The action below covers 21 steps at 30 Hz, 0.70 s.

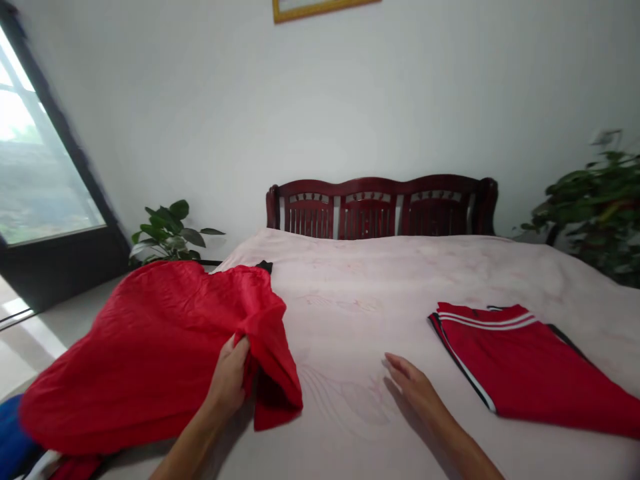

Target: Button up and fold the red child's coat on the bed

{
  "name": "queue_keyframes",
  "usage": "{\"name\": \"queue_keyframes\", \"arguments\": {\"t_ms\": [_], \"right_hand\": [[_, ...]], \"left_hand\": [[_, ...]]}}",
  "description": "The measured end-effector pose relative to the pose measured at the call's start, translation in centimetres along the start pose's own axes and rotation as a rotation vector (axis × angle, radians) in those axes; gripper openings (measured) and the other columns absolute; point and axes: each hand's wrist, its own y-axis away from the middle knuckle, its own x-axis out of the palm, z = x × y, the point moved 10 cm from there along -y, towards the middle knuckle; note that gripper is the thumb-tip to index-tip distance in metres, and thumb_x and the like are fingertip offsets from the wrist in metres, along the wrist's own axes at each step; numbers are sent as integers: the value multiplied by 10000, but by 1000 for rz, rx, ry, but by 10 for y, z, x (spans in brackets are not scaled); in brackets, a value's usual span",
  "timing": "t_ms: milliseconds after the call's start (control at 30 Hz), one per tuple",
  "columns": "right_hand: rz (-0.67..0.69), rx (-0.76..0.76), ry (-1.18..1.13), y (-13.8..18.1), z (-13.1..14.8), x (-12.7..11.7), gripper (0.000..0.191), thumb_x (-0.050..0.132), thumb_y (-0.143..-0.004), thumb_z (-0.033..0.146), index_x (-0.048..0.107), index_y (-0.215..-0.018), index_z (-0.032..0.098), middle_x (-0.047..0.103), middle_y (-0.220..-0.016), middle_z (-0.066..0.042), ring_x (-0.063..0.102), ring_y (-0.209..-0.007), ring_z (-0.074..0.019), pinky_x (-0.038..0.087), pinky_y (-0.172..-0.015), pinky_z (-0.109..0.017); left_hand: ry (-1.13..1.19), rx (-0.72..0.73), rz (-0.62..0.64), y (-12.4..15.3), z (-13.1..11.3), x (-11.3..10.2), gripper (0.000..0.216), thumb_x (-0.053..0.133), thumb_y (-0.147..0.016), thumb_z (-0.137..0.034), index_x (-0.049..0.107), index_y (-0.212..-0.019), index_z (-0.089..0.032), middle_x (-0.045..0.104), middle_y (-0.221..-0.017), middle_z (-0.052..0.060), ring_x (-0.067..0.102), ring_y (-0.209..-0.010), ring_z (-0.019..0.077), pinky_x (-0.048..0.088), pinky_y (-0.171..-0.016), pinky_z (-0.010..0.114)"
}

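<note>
My left hand [233,373] is closed on a fold of a large, plain red garment [170,347], close to an open sleeve or leg end that droops toward the bed's middle. Whether it is a jacket or trousers I cannot tell. The garment spreads out to the left in a loose, rumpled shape. My right hand [407,380] holds nothing; its fingers stretch forward, just over the pale bedsheet [345,347]. To the right of that hand lies a folded red garment [530,367] with white stripes and dark edging.
Under the red garment at the lower left, blue cloth [17,433] and other clothes stick out. A small black piece [265,266] shows behind it. A dark wooden headboard [367,210] stands against the wall. Leafy plants [170,230] flank the bed, and a glass door [45,153] is at left.
</note>
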Motion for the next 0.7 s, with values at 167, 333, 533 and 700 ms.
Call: {"name": "queue_keyframes", "arguments": {"t_ms": [167,333,533,700], "right_hand": [[317,257,-331,12,14,90,664,420,-864,666,454,-1381,250,492,-1450,-145,562,-1246,-265,526,-928,-423],[720,324,-492,36,40,193,669,405,-850,707,608,-1196,171,675,-1213,-154,618,-1163,-299,526,-910,-457],[521,194,-624,-9,78,215,504,667,-642,357,651,-1091,129,749,-1012,-117,688,-983,-305,511,-933,-458],[212,-187,-479,-51,187,100,643,704,-619,293,606,-1240,159,722,-1122,-67,679,-974,-253,500,-942,-414]], "left_hand": [[22,-122,168,25,26,67,364,552,-798,-492,654,-1012,-216,681,-757,16,626,-689,177,507,-645,276],[-452,-196,797,91,59,93,467,738,-678,-337,688,-1132,-241,722,-1013,41,659,-883,211,526,-772,294],[-931,475,-180,31,-108,-79,384,591,-826,-463,659,-1175,-318,628,-1289,31,520,-1252,281,361,-1110,439],[-1335,256,-599,-31,-140,-241,440,465,-870,-488,661,-1075,-153,694,-1054,120,577,-1111,362,435,-980,528]]}}
